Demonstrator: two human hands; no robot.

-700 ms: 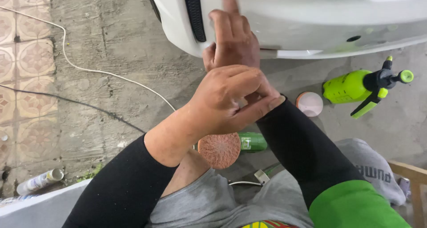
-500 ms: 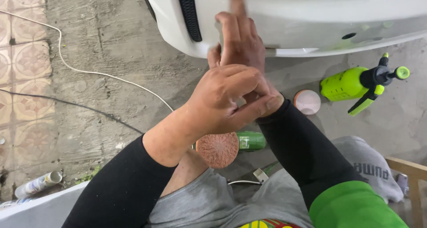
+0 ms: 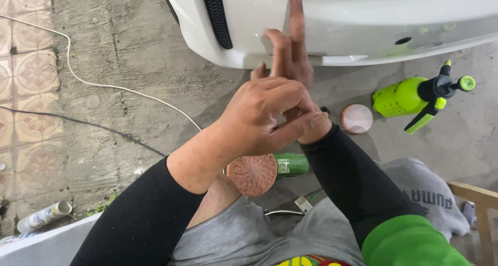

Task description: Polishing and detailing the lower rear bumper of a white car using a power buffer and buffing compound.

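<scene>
Gripping the right wrist, the left hand (image 3: pixel 262 115) has its grip wrapped snugly around it. Beyond that grip the right hand (image 3: pixel 290 56) stands open, fingers reaching up against the white car bumper (image 3: pixel 363 24). Below the grip lies a reddish polishing pad (image 3: pixel 253 173) on the floor.

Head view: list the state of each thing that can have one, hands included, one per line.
Left hand: empty, curled over the right wrist, gripping it.
Right hand: empty, fingers stretched up in front of the white car bumper.
Green spray bottle: lying on its side on the concrete.
Round polishing pad: face up, below the forearms.
White cable: slack, trailing across the floor.
</scene>
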